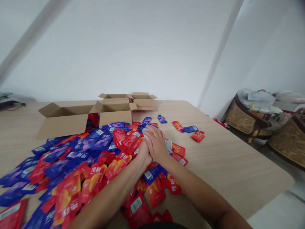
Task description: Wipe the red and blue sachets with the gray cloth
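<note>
My left hand [144, 150] and my right hand [157, 142] are pressed together above a heap of pouches, the right lying partly over the left. Both are closed around a crumpled grey cloth [169, 146], which sticks out to the right and at the fingertips. Much of the cloth and some fingers are hidden. Just left of the hands lie red pouches [128, 140] with white labels. A blue pouch [151, 174] lies below my wrists, beside an orange-red pouch [155, 192].
Open cardboard boxes stand behind the heap: a wide box [64, 122], a nearer box [116, 115] and a box at the back [143, 103]. Loose blue [190, 129] and red pouches [198, 136] lie on the wooden table [228, 162]. Chairs [247, 116] with plastic bags stand right.
</note>
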### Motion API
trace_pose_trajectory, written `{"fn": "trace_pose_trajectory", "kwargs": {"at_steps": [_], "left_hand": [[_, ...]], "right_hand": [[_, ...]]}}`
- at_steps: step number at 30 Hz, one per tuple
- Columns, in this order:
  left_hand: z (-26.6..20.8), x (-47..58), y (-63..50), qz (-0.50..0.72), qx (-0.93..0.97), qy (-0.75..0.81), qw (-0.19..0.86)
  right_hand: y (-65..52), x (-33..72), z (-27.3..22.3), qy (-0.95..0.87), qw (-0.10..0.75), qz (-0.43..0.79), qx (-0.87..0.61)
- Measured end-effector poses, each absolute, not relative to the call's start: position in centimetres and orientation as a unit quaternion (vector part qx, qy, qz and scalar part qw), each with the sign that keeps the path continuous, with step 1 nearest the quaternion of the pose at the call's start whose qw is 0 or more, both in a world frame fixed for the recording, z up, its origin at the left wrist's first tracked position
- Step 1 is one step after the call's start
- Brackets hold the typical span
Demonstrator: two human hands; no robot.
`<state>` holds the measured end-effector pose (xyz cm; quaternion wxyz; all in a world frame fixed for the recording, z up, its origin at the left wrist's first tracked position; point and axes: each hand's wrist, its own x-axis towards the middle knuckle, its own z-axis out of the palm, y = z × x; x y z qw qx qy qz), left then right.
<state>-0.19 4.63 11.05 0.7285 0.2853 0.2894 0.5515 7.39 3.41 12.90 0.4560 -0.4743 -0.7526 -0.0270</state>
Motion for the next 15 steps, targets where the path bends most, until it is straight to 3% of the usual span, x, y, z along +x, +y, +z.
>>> {"fn": "trace_pose_trajectory", "kwargs": {"at_steps": [4, 8, 15], "left_hand": [[12.1, 0.1, 3.7, 0.561, 0.226, 0.266, 0.75], [12.9, 0.0, 4.9, 0.63, 0.223, 0.279, 0.69], [12.8, -0.2, 7.3, 0.713, 0.236, 0.314, 0.581]], "right_hand": [[6.2, 9.0, 11.9, -0.7, 0.499, 0.04, -0.509], [6.6, 9.1, 11.9, -0.617, 0.584, 0.162, -0.502], [3.9, 7.8, 11.8, -0.673, 0.543, 0.117, -0.488]]}}
